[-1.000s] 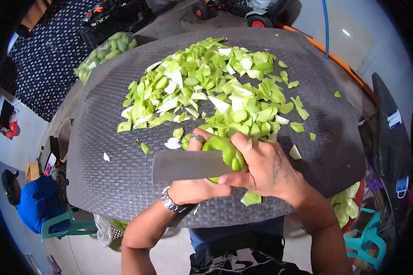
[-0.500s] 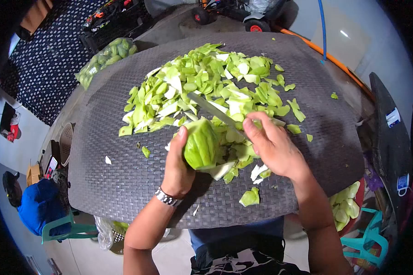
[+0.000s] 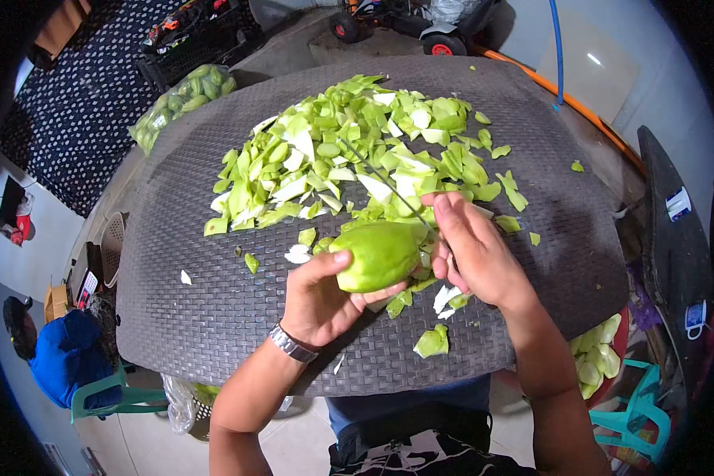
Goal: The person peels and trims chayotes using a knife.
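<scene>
A pale green chayote (image 3: 377,258) rests in my left hand (image 3: 316,301), with the thumb across its near side and the fingers underneath. It lies on its side just above the table. My right hand (image 3: 480,258) is closed around the handle of a knife (image 3: 383,180), and its fingers are close to the chayote's right end. The thin blade points up and left, seen nearly edge-on over the peelings. Behind both hands spreads a wide heap of green and white chayote peelings (image 3: 325,151). A few loose scraps (image 3: 432,342) lie nearer me.
The dark woven-pattern table (image 3: 190,309) fills the middle. A clear bag of whole chayotes (image 3: 190,95) is beyond its far left edge. At lower right, peeled chayotes (image 3: 596,357) sit in a red container beside a green chair (image 3: 635,408). A person in blue (image 3: 67,357) is at left.
The chayote has turned from upright to lying sideways, and my left hand has rolled palm-up beneath it. The knife blade has turned edge-on, and my right hand has shifted slightly.
</scene>
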Available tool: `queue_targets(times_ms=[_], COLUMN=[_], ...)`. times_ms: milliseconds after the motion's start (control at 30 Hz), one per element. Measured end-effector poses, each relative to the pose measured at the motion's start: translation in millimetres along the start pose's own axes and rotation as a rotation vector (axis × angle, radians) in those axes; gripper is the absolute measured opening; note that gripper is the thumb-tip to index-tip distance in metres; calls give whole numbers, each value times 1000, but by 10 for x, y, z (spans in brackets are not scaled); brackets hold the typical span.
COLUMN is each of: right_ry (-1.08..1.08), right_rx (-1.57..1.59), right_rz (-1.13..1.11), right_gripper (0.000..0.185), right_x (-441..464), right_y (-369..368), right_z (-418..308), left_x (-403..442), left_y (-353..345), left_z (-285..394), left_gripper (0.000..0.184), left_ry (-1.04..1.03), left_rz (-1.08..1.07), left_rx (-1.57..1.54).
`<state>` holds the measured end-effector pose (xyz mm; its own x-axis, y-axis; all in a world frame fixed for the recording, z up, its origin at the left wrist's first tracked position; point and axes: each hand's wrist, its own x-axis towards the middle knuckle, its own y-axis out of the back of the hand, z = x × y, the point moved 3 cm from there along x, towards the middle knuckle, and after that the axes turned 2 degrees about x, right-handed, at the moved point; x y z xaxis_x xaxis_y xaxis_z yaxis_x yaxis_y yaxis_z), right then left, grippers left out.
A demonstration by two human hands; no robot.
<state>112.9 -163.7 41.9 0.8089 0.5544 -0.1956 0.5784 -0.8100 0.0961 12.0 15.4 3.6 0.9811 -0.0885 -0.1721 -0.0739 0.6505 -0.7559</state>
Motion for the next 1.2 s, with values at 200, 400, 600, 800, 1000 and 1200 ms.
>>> queue_targets(times_ms=[200,400,600,800,1000,1200], right_ry=[377,265,597,773,790,783], right_rx=[-88,-35,-613,-869,-840,-858], right_rz=[-158,-122,-17,24,2,0], right_gripper=[65,72,111,117,116,114], right_x=[29,44,-105,-223,-217,-208], right_y=[-205,-165,-225,-424,-458,-466], right_z=[174,133,48,72,86,87], left_x=[60,-4,-5,4,14,7], left_y=[232,130,96,44,27,100], left_z=[-81,56,-25,-105,-134,-174], left_gripper=[71,62,59,70,68,63], left_ry=[156,109,-69,-71,-85,-129], left_rz=[-15,-11,138,162,175,194], left_rx=[-133,-23,-43,25,15,105])
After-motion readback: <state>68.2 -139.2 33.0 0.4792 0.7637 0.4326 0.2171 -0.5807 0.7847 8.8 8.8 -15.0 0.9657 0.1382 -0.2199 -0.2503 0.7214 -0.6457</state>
